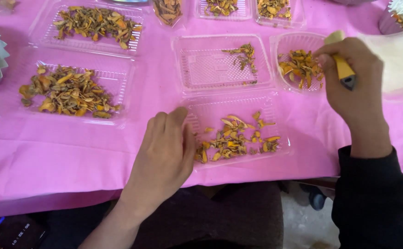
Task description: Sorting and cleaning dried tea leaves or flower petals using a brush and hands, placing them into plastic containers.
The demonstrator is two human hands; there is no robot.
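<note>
Left hand (164,154) rests at the near edge of the counter (49,157), which is draped in a pink cloth. Its fingers (176,117) are curled loosely together against the left rim of the nearest clear tray (238,103), with the orange dried pieces (231,140) in that tray lying just right of the fingertips. Right hand (356,85) hovers toward the right edge, fingers closed around a yellow-handled tool (342,64); its thumb and forefinger tips meet over the round clear dish (298,41) of dried pieces. An almost empty tray (210,69) sits between the hands, farther back. Fuller trays (114,76) lie toward the left edge.
</note>
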